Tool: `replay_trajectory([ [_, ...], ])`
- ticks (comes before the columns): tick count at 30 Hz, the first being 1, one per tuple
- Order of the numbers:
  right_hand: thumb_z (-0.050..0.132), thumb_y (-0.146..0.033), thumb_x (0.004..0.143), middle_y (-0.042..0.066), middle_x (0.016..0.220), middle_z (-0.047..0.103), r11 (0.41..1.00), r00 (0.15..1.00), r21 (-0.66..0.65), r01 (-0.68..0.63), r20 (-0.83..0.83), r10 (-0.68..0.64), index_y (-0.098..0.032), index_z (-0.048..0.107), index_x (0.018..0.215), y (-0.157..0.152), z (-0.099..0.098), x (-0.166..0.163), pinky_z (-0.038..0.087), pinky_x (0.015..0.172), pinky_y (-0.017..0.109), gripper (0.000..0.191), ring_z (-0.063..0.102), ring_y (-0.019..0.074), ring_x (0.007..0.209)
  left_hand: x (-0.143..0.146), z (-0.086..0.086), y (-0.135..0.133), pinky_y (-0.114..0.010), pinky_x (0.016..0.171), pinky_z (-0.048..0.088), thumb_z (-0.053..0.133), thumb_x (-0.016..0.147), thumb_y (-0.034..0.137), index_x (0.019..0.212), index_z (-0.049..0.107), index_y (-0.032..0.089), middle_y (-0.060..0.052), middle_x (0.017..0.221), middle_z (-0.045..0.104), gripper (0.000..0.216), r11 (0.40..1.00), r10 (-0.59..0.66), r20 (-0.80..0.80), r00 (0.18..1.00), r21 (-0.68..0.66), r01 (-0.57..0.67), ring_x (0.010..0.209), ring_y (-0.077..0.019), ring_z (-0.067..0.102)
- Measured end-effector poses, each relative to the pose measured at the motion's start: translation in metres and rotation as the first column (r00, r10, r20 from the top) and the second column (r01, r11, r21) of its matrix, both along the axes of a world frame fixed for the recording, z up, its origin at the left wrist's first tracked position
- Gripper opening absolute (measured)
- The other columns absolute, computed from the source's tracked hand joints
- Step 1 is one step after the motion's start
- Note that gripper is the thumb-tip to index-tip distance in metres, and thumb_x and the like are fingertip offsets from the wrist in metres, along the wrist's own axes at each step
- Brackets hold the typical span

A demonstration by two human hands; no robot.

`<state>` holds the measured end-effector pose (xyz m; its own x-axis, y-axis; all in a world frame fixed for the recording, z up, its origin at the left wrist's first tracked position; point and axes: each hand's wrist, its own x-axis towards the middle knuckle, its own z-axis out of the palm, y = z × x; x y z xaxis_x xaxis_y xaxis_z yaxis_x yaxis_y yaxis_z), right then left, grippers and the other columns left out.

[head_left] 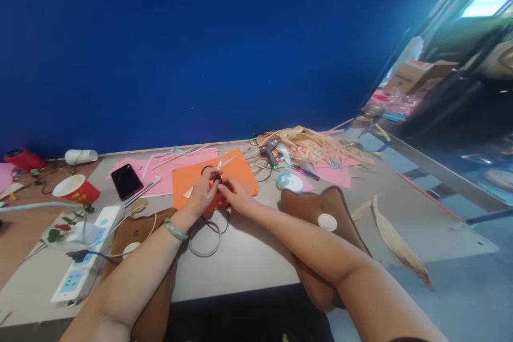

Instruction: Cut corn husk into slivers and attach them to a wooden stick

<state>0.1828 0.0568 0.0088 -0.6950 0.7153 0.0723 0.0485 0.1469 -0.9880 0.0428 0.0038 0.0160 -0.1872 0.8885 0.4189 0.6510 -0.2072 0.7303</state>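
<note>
My left hand and my right hand meet over an orange sheet, fingertips nearly touching. Both have their fingers closed around a small dark spot between them, too small to name. Scissors with pale blades lie just beyond the fingers, and a dark handle loop shows beside my left hand. Under the hands is a red-orange piece, partly covered. A loop of thin grey cord lies on the table just in front of them. A bangle circles my left wrist.
Brown cushions lie beneath each forearm. On the left are a power strip, a phone and a red paper cup. Behind, right, are a glue gun, a ribbon roll and dried husks. A blue wall stands behind.
</note>
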Motion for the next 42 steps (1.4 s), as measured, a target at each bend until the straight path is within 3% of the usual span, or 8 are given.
replay_trajectory([
  [10, 0.048, -0.02, 0.077, -0.002, 0.067, 0.059, 0.99, 0.993, -0.117, 0.073, -0.08, -0.082, -0.018, 0.051, 0.085, 0.011, 0.012, -0.001, 0.048, 0.067, 0.025, 0.009, 0.057, 0.0112, 0.065, 0.0, 0.014, -0.007, -0.035, 0.101, 0.039, 0.033, 0.091, 0.027, 0.121, 0.051, 0.019, -0.01, 0.127, 0.055, 0.035, 0.967, -0.247, -0.066, 0.967, -0.082, 0.242, 0.116, -0.0194, 0.052],
  [15, 0.049, -0.023, 0.074, -0.003, 0.063, 0.057, 0.959, 0.963, -0.198, 0.202, -0.138, -0.231, -0.019, 0.051, 0.076, 0.026, 0.032, 0.008, 0.046, 0.061, 0.024, 0.005, 0.054, 0.0099, 0.059, -0.007, 0.017, -0.009, -0.032, 0.082, 0.05, 0.032, 0.092, 0.031, 0.124, 0.043, 0.019, -0.007, 0.101, 0.065, 0.036, 0.999, 0.038, 0.131, 0.991, -0.035, -0.033, 0.094, -0.0162, 0.062],
  [18, 0.049, -0.021, 0.071, -0.002, 0.07, 0.058, 0.913, 0.912, -0.291, 0.285, -0.211, -0.352, -0.019, 0.05, 0.074, 0.037, 0.036, 0.011, 0.048, 0.064, 0.024, 0.004, 0.058, 0.0097, 0.064, -0.017, 0.011, -0.005, -0.029, 0.072, 0.05, 0.041, 0.087, 0.029, 0.115, 0.047, 0.016, -0.005, 0.084, 0.064, 0.032, 0.97, 0.241, 0.078, 0.967, -0.005, -0.242, 0.079, -0.0153, 0.061],
  [22, 0.045, -0.015, 0.066, -0.002, 0.076, 0.06, 0.888, 0.881, -0.366, 0.278, -0.271, -0.387, -0.02, 0.044, 0.076, 0.046, 0.035, 0.013, 0.049, 0.059, 0.024, 0.011, 0.059, 0.0086, 0.059, -0.02, 0.005, 0.001, -0.029, 0.07, 0.047, 0.051, 0.081, 0.037, 0.094, 0.059, 0.016, -0.006, 0.088, 0.063, 0.025, 0.959, 0.267, -0.022, 0.964, -0.089, -0.267, 0.077, -0.0163, 0.058],
  [27, 0.038, -0.007, 0.062, -0.002, 0.065, 0.06, 0.991, 0.989, -0.077, 0.111, -0.088, -0.118, -0.017, 0.051, 0.071, 0.042, 0.033, 0.017, 0.042, 0.049, 0.021, 0.019, 0.054, 0.0078, 0.048, -0.005, 0.011, -0.001, -0.025, 0.049, 0.042, 0.035, 0.085, 0.06, 0.096, 0.063, 0.013, -0.005, 0.068, 0.062, 0.056, 0.966, 0.094, 0.464, 0.881, -0.257, 0.032, 0.053, -0.0128, 0.055],
  [31, 0.037, -0.006, 0.064, -0.002, 0.062, 0.06, 0.999, 1.0, 0.046, 0.001, 0.027, -0.003, -0.017, 0.054, 0.071, 0.038, 0.025, 0.018, 0.042, 0.05, 0.021, 0.021, 0.053, 0.0081, 0.046, 0.002, 0.016, -0.004, -0.021, 0.041, 0.036, 0.054, 0.076, 0.057, 0.085, 0.064, 0.014, -0.004, 0.065, 0.063, 0.046, 0.935, -0.003, 0.528, 0.849, -0.3, 0.19, 0.048, -0.0111, 0.054],
  [38, 0.052, -0.018, 0.071, 0.002, 0.089, 0.06, 0.977, 0.993, 0.177, 0.117, -0.022, -0.115, -0.018, 0.047, 0.106, 0.036, 0.016, 0.017, 0.045, 0.051, 0.022, 0.035, 0.057, 0.0089, 0.056, 0.0, 0.015, -0.003, -0.018, 0.04, 0.037, 0.063, 0.075, 0.045, 0.081, 0.059, 0.014, -0.002, 0.064, 0.062, 0.032, 0.944, 0.032, 0.585, 0.81, -0.283, 0.167, 0.044, -0.0071, 0.05],
  [42, 0.062, -0.033, 0.073, 0.006, 0.098, 0.06, 0.921, 0.987, 0.357, 0.157, -0.086, -0.135, -0.017, 0.053, 0.093, 0.031, 0.02, 0.019, 0.049, 0.059, 0.025, 0.026, 0.058, 0.0105, 0.064, -0.001, 0.014, -0.002, -0.02, 0.05, 0.044, 0.063, 0.076, 0.042, 0.083, 0.056, 0.014, -0.003, 0.073, 0.065, 0.03, 0.98, 0.008, 0.64, 0.768, -0.157, 0.12, 0.051, -0.0079, 0.055],
])
